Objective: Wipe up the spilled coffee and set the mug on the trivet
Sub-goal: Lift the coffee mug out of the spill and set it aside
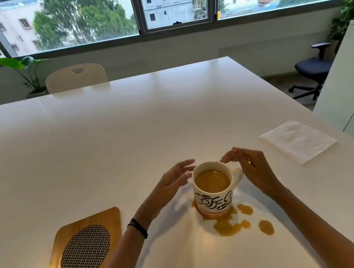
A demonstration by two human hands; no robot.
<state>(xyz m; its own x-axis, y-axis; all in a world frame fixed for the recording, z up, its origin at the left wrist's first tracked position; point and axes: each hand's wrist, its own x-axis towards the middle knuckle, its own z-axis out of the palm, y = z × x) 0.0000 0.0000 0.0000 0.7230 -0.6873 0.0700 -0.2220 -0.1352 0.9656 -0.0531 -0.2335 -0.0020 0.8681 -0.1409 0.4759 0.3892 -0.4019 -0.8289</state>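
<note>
- Mug (213,189): ceramic, near full of milky coffee, standing mid-counter in its own spill (234,222). I judge it heavy, rigid, breakable, wet at the base and prone to slosh.
- Handle (237,176): points right; best hold there, left palm steadying the wall.
- Left hand (174,183), right hand (252,169): both open, fingers spread beside the rim, gripping nothing.
- Trivet (83,253): wooden, woven centre, well left.
- Napkin (298,140): thin, soft, far right.
</note>
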